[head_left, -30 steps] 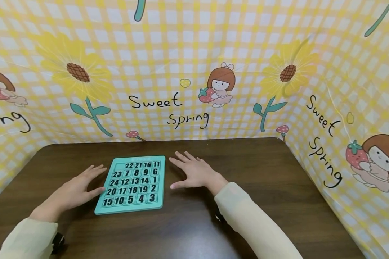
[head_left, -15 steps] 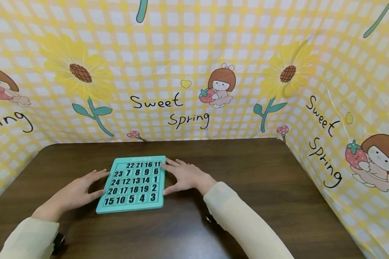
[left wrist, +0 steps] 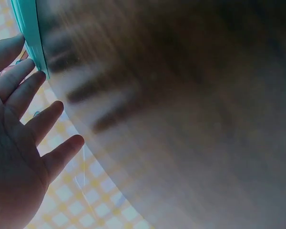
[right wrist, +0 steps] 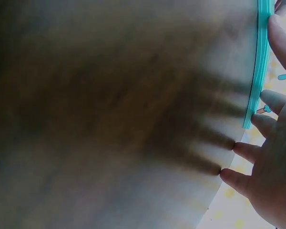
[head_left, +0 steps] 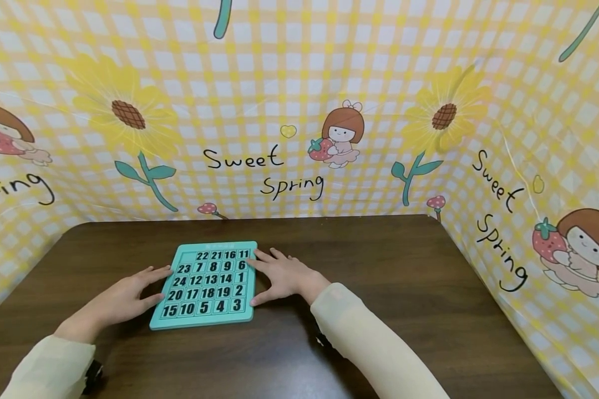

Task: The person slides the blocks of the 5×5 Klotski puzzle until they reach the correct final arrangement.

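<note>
In the head view, your blue-green number board (head_left: pixel 208 286) lies on the brown table (head_left: pixel 379 299), between your left hand (head_left: pixel 117 299) and right hand (head_left: pixel 285 277). Left wrist view: your spread fingers (left wrist: pixel 25 94) touch its edge. Right wrist view: spread fingers touch its other edge.

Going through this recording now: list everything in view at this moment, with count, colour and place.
Table: 1, dark brown, under everything else.
Number puzzle: 1, teal, lying on the table left of centre.
Tiles: 24, teal with black numbers, filling every puzzle slot but the far left one.
Cloth: yellow-white check, behind and beside the table, with lettering and small prints.
Printed sunflowers: 2, yellow and brown, on the cloth.
Black wrist items: 2, black, partly hidden under the cuffs.
Sleeves: 2, cream, one per arm.
Left hand: 1, bare, at the puzzle's left edge.
Right hand: 1, bare, at its right edge.
</note>
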`<state>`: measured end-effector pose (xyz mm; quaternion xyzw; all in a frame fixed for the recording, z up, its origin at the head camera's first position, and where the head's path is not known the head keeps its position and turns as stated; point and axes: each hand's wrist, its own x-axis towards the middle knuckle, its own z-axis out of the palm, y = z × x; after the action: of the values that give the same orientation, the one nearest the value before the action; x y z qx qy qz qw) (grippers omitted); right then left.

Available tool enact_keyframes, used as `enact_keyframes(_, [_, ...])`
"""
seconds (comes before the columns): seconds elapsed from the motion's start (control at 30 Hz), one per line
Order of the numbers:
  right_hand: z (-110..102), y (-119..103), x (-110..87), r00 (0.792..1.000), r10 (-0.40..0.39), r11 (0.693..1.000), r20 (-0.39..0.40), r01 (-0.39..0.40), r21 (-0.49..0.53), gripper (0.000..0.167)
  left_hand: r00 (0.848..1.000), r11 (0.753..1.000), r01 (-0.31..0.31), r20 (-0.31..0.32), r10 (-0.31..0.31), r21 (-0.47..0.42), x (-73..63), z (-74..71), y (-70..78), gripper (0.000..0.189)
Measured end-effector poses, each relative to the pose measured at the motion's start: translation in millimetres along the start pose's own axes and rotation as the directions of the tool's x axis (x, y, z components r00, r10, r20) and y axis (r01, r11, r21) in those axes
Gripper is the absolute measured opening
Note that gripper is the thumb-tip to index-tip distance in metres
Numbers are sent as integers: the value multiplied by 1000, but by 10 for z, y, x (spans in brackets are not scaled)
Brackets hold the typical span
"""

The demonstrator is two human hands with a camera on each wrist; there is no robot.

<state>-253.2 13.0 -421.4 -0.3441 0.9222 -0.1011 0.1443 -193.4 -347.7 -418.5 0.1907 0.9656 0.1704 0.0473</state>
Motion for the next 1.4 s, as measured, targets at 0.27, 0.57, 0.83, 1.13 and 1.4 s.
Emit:
enact_keyframes(0.27, [21, -13, 18, 1000, 4, 1000, 11, -4, 12, 98, 1000, 1000, 13, 2, -13, -3, -35, -5, -5, 61])
enact_keyframes(0.57, [19, 4, -43, 999, 18, 998, 29, -20, 53, 98, 1000, 1000, 7, -5, -7, 28, -44, 13, 44, 64])
enact_keyframes(0.83, [-31, 43, -96, 999, 23, 995, 36, -26, 94, 97, 1000, 999, -8, -5, 8, 37, -4, 1, 112, 64])
enact_keyframes(1.13, [-19, 88, -157, 998, 9, 991, 67, -18, 135, 98, 998, 996, -68, -9, 68, 63, -13, 26, 197, 59])
enact_keyframes(1.4, [-44, 111, -201, 997, 1, 992, 82, -12, 124, 98, 997, 992, -80, -14, 82, 102, -29, 1, 271, 58])
